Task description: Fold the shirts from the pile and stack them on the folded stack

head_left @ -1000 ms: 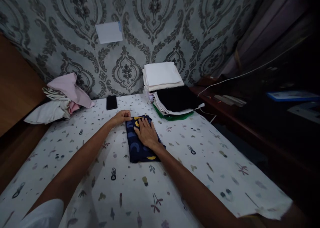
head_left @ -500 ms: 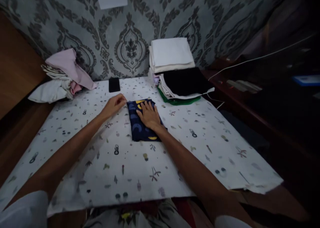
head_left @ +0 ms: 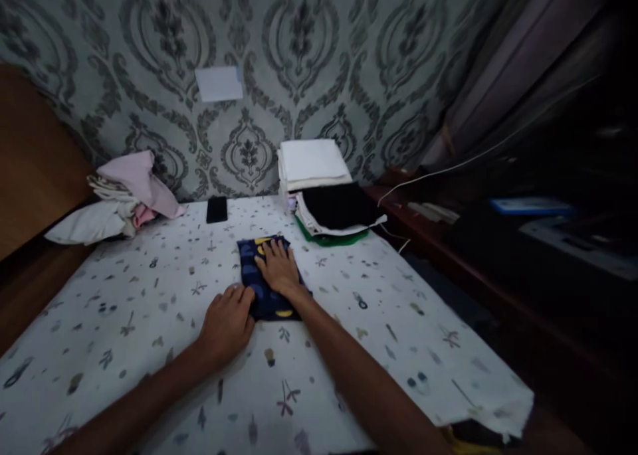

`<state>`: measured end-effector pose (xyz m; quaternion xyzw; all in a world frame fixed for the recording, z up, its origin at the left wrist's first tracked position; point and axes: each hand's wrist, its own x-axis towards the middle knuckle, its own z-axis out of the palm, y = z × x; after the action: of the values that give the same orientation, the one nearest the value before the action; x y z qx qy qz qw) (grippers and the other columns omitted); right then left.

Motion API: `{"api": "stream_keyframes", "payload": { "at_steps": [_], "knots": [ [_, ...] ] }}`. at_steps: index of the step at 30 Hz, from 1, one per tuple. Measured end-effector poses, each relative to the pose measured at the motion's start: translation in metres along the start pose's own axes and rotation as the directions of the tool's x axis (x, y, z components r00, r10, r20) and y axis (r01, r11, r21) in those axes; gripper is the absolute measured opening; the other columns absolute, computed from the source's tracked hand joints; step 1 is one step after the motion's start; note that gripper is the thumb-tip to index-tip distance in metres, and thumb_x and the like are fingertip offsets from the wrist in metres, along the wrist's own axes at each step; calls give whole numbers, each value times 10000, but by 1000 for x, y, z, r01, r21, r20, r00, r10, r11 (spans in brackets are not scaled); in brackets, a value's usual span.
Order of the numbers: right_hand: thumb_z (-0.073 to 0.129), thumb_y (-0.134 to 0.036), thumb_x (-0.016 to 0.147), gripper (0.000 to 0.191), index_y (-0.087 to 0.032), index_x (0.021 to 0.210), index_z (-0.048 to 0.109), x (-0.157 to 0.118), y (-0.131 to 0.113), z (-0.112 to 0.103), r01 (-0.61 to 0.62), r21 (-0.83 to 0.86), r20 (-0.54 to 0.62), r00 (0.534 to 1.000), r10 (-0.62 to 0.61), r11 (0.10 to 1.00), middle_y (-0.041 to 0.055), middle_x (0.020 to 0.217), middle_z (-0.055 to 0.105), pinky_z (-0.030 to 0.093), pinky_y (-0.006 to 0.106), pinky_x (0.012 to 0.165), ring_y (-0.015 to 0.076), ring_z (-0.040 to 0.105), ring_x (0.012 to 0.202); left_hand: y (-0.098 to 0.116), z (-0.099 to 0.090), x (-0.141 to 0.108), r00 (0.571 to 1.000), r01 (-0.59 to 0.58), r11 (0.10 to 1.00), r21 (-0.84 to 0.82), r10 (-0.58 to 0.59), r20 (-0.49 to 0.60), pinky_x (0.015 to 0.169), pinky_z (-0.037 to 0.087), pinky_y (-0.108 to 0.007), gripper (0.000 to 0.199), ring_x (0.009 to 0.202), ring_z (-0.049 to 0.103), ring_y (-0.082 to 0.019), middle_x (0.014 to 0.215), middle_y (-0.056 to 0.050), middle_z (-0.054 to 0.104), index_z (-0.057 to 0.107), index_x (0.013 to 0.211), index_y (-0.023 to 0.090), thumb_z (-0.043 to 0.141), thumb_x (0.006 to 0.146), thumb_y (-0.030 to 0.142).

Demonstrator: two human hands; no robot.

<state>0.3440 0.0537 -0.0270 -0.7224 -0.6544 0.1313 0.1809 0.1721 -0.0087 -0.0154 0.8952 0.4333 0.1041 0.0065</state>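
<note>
A dark navy cloth (head_left: 252,289) with yellow and lighter blue shapes lies folded into a small rectangle on the table. My right hand (head_left: 278,267) rests flat on top of it, fingers spread, covering part of the pattern. At the near left edge of the cloth is my left hand (head_left: 226,325); its fingers are curled and its thumb and forefinger pinch the edge. The fingertips there are partly hidden.
A white patterned cover (head_left: 164,335) spreads over the table. Behind stand a black phone (head_left: 216,209), a pile of pink and white cloths (head_left: 134,189), and stacked folded fabrics (head_left: 329,202). A pale cable (head_left: 448,169) runs on the right.
My left hand has come from the far left corner of the cloth toward me, to its near left edge, and closed there. My right hand stays flat. The view has tilted up.
</note>
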Motion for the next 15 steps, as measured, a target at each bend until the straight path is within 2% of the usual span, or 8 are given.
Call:
{"api": "stream_keyframes", "payload": {
  "at_steps": [2, 4, 7, 10, 13, 15],
  "knots": [
    [338, -477, 1042, 620, -128, 1553, 381, 0, 1, -1, 8, -20, -5, 1000, -8, 1000, 163, 1639, 285, 100, 504, 1235, 299, 177, 1544, 3, 5, -1, 1000, 23, 1000, 16, -23, -8, 898, 479, -437, 360, 1114, 580, -302, 1176, -112, 644, 566, 1092, 254, 518, 767, 105],
    [320, -492, 1042, 619, -153, 1558, 374, -1, 1, -3, 13, -34, -8, 1000, -14, 999, 148, 1640, 291, 102, 495, 1234, 287, 178, 1545, 7, 3, -5, 998, 56, 998, 7, -56, 39, 902, 483, -431, 367, 1117, 585, -299, 1186, -115, 636, 561, 1089, 247, 506, 764, 86],
    [314, -484, 1046, 616, -152, 1562, 360, -3, -1, -5, 3, -43, 14, 1000, -2, 999, 134, 1647, 283, 95, 488, 1234, 281, 171, 1546, 10, -12, -14, 984, 107, 992, -65, -97, 148, 895, 479, -396, 337, 1081, 594, -269, 1096, -84, 630, 538, 1020, 240, 481, 740, 61],
    [317, -436, 1050, 579, -137, 1541, 392, -3, -3, -10, -17, -51, 17, 1000, 18, 999, 128, 1632, 329, 131, 466, 1231, 273, 215, 1532, 2, -28, -18, 975, 184, 959, -215, -151, 162, 853, 481, -359, 313, 1007, 610, -231, 1055, -49, 624, 501, 995, 240, 470, 729, 78],
    [252, -328, 1056, 516, -134, 1487, 460, 3, 0, -21, -28, -55, -24, 999, 27, 998, 138, 1576, 424, 235, 414, 1193, 252, 344, 1468, -16, -33, -14, 959, 282, 845, -454, -230, 167, 713, 495, -317, 228, 774, 631, -187, 915, -14, 648, 487, 1023, 234, 486, 799, 197],
    [247, -237, 1037, 498, -123, 1465, 475, 13, 4, -32, -20, -60, -53, 998, 17, 998, 150, 1571, 418, 260, 398, 1171, 251, 361, 1446, -26, -31, -7, 935, 354, 713, -605, -255, 246, 564, 471, -279, 214, 624, 616, -166, 791, 4, 638, 500, 1011, 219, 494, 856, 365]
  ]
}}
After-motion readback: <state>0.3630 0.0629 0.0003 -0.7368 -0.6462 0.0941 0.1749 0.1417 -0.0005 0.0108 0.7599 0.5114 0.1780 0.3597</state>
